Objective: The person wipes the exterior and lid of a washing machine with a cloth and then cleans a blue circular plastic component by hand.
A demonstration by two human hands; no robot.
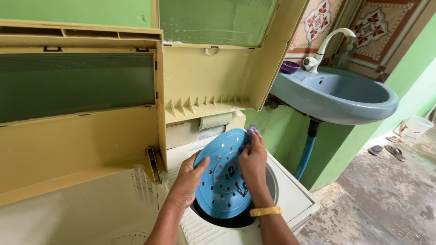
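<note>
A round blue plastic disc with many small holes stands tilted over the round opening of a cream twin-tub washing machine. My left hand grips the disc's left edge, thumb on its face. My right hand presses a small purple scrubber against the disc's upper right part. A gold bangle is on my right wrist. The lower rim of the disc sits inside the dark tub opening.
The machine's two cream lids stand raised against the green wall. A blue-grey washbasin with a white tap and a purple dish hangs at the right, a blue drain hose below. Sandals and a white tub lie on the concrete floor.
</note>
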